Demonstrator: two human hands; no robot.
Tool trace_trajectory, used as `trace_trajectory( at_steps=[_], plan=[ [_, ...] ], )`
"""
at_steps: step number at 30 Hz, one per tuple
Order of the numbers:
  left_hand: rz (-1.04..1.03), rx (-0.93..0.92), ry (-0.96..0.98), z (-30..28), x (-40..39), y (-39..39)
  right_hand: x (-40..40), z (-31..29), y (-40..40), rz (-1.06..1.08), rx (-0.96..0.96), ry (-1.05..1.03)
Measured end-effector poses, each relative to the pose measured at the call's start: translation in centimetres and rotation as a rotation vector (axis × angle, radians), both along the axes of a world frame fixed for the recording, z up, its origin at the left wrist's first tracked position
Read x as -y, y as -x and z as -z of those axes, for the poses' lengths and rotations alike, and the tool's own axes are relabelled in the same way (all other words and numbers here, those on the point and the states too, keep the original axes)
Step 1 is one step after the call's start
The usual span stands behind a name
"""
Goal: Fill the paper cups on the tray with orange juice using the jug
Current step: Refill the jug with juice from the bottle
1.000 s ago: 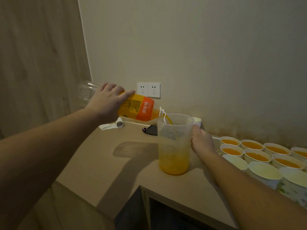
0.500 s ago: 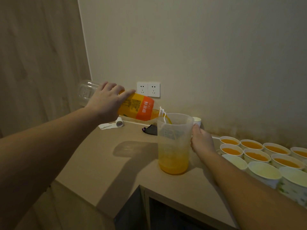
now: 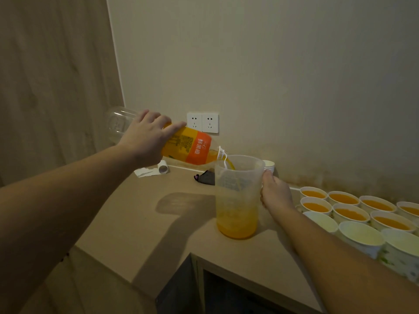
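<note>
A dim room corner: a plain cream wall meets a wood-grain panel on the left, and a pale wooden counter runs along the wall beneath a white double wall socket.

The left hand grips a plastic juice bottle round its middle, fingers curled over the top and thumb stretched along the yellow and orange label. The bottle lies tilted almost flat, its clear empty base pointing up and left, its neck just over the rim of a translucent plastic jug. A thin stream of orange juice runs from the neck into the jug, where it fills roughly the bottom third. A white cap ring dangles at the bottle's mouth.

The jug stands upright on the counter. The right hand holds it at its right side, fingers wrapped round the handle, which the hand mostly hides.

To the right stand rows of paper cups. The farther ones hold juice; three nearer ones show pale, unfilled insides. Whatever they stand on is not clear from here.

Behind the jug lies a small dark object, too dim to identify. Left of it sits a white roll with a torn strip. A short stack of spare cups peeks out behind the jug's rim.
</note>
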State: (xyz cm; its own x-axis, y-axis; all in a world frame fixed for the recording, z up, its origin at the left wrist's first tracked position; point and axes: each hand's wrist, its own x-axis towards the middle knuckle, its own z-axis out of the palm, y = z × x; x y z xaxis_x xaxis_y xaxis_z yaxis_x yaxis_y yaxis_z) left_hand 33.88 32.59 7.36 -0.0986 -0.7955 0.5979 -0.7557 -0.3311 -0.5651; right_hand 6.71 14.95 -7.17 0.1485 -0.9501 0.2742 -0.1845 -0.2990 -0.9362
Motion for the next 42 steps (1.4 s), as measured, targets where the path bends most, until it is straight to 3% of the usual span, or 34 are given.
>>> trace_trajectory(
  at_steps=[42],
  plan=[
    [0.005,0.064,-0.038,-1.4,0.4,0.2,0.2,0.1,0.0,-0.009,0.009,0.013]
  ],
)
